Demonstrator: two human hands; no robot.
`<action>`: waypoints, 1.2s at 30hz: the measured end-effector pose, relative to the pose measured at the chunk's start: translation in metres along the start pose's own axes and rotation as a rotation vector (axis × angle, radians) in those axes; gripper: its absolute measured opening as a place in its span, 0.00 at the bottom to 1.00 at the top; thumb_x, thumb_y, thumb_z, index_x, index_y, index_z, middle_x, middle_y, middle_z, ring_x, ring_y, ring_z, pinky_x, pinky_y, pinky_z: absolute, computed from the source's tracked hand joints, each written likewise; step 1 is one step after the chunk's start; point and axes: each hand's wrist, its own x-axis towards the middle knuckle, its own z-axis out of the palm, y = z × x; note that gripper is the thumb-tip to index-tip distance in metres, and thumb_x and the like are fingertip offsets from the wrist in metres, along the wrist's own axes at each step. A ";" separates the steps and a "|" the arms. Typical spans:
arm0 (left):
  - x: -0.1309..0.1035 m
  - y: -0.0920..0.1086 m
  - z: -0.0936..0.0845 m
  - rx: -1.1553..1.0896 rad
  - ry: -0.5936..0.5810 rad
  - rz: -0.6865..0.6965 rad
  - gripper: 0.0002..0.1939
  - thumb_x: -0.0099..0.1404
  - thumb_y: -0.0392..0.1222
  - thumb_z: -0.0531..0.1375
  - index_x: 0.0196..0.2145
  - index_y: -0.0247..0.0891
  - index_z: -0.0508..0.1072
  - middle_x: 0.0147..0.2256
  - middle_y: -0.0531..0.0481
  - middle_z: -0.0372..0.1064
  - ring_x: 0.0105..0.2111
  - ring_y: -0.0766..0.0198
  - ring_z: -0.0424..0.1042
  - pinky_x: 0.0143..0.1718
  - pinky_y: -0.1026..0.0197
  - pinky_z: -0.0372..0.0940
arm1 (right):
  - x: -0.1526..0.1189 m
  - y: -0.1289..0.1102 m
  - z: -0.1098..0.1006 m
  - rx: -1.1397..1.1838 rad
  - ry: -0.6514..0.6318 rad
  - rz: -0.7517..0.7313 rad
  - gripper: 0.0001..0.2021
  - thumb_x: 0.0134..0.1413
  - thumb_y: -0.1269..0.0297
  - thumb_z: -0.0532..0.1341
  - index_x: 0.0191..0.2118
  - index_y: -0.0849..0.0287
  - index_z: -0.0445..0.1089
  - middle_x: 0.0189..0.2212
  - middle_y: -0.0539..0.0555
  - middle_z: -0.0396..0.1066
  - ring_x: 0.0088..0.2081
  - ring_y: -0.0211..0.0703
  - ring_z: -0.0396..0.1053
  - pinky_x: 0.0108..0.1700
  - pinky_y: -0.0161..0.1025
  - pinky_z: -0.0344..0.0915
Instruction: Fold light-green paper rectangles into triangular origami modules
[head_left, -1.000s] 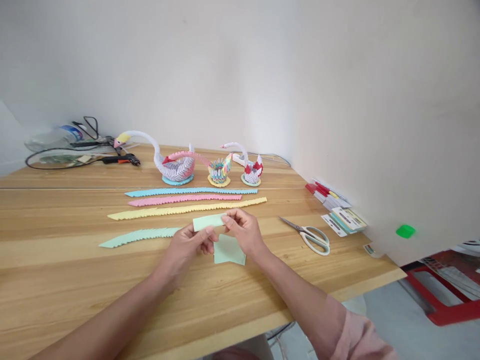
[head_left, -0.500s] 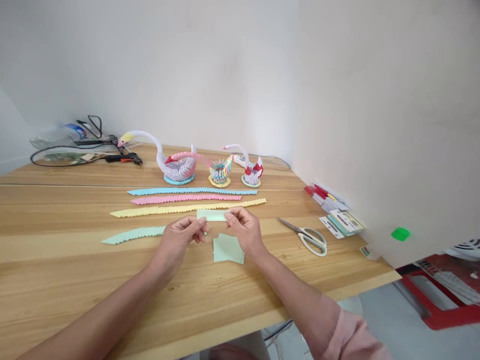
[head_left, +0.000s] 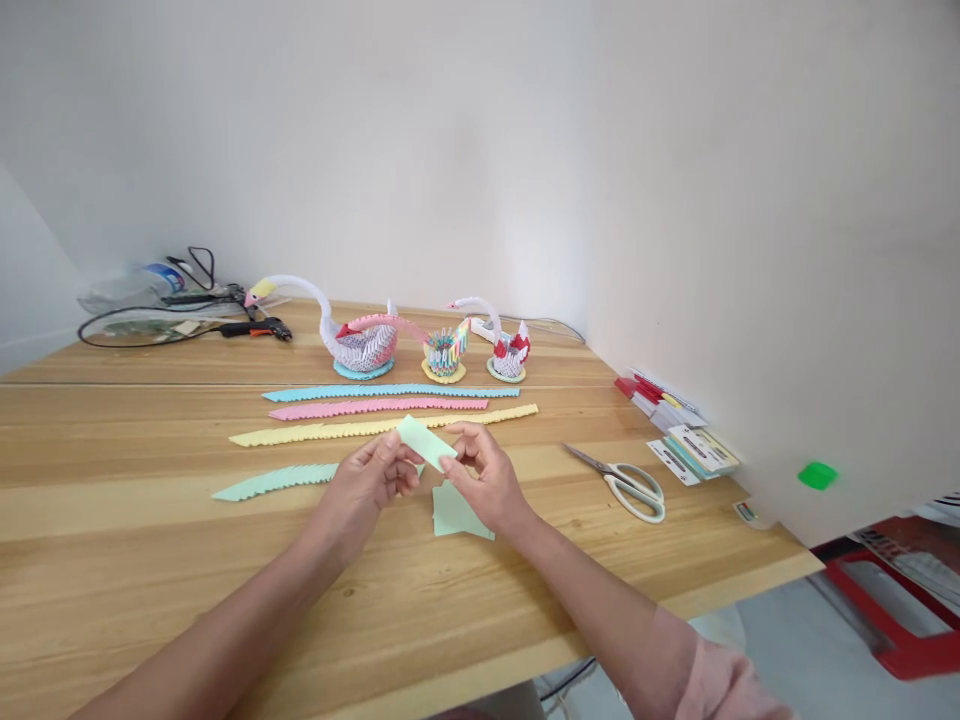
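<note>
A folded light green paper strip is pinched between both hands and slants down to the right. My left hand has thumb and fingers closed on its left end; my right hand grips the lower right end. Beneath my right hand, green paper sheets lie on the wooden table. A green scalloped chain runs behind my left hand. Beyond are a yellow chain, a pink chain and a blue chain, lying roughly parallel.
Folded-paper swans and a small multicoloured one stand at the back. Scissors lie on the right, near packs of paper. Glue guns, cables and a plastic bottle are at the back left.
The green strip has turned from level to slanting, its right end lower. My right hand's fingers have shifted on it. The whole view has moved slightly.
</note>
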 end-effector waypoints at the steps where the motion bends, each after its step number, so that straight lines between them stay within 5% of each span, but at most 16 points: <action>1: 0.000 -0.002 0.001 0.031 -0.019 -0.021 0.15 0.58 0.52 0.59 0.27 0.36 0.72 0.24 0.52 0.69 0.23 0.68 0.64 0.26 0.65 0.58 | 0.000 0.000 0.000 -0.011 0.010 0.001 0.16 0.51 0.66 0.57 0.47 0.57 0.60 0.22 0.45 0.59 0.26 0.35 0.61 0.33 0.34 0.60; 8: 0.000 0.001 -0.001 0.141 -0.001 -0.054 0.14 0.55 0.48 0.62 0.22 0.35 0.69 0.22 0.52 0.68 0.23 0.69 0.63 0.28 0.65 0.57 | 0.000 0.002 -0.013 -0.063 -0.120 -0.106 0.14 0.57 0.65 0.52 0.49 0.57 0.60 0.27 0.49 0.69 0.30 0.36 0.68 0.33 0.34 0.63; 14: 0.000 0.000 -0.001 0.166 -0.084 -0.084 0.13 0.55 0.46 0.62 0.21 0.34 0.70 0.20 0.52 0.68 0.21 0.70 0.62 0.25 0.66 0.55 | 0.010 0.001 -0.024 -0.397 -0.097 -0.567 0.12 0.55 0.72 0.55 0.44 0.54 0.69 0.43 0.55 0.69 0.45 0.41 0.64 0.48 0.43 0.62; 17: -0.001 -0.002 0.000 0.191 -0.111 -0.097 0.13 0.55 0.46 0.62 0.21 0.34 0.69 0.20 0.52 0.67 0.20 0.70 0.61 0.24 0.66 0.56 | 0.013 0.003 -0.023 -0.440 -0.130 -0.630 0.09 0.55 0.72 0.56 0.37 0.54 0.72 0.46 0.55 0.68 0.48 0.42 0.62 0.46 0.42 0.63; 26: -0.003 0.004 0.003 0.600 0.011 0.129 0.12 0.56 0.47 0.58 0.21 0.37 0.70 0.20 0.54 0.67 0.23 0.66 0.65 0.27 0.65 0.61 | 0.010 0.004 -0.020 -0.278 -0.107 -0.440 0.04 0.52 0.67 0.61 0.33 0.56 0.74 0.47 0.56 0.67 0.48 0.43 0.63 0.46 0.42 0.63; 32: -0.005 0.000 0.004 0.680 -0.047 0.178 0.12 0.58 0.45 0.55 0.22 0.38 0.71 0.22 0.52 0.70 0.26 0.63 0.71 0.29 0.64 0.64 | 0.007 -0.001 -0.013 -0.073 -0.028 -0.063 0.05 0.47 0.64 0.63 0.27 0.60 0.69 0.28 0.51 0.71 0.31 0.38 0.67 0.35 0.36 0.64; 36: -0.005 -0.002 0.003 0.718 -0.062 0.196 0.12 0.59 0.44 0.55 0.22 0.38 0.72 0.22 0.53 0.71 0.26 0.64 0.71 0.30 0.65 0.64 | 0.007 -0.004 -0.011 -0.029 -0.008 0.009 0.06 0.44 0.64 0.65 0.26 0.60 0.67 0.25 0.49 0.68 0.28 0.36 0.65 0.33 0.34 0.63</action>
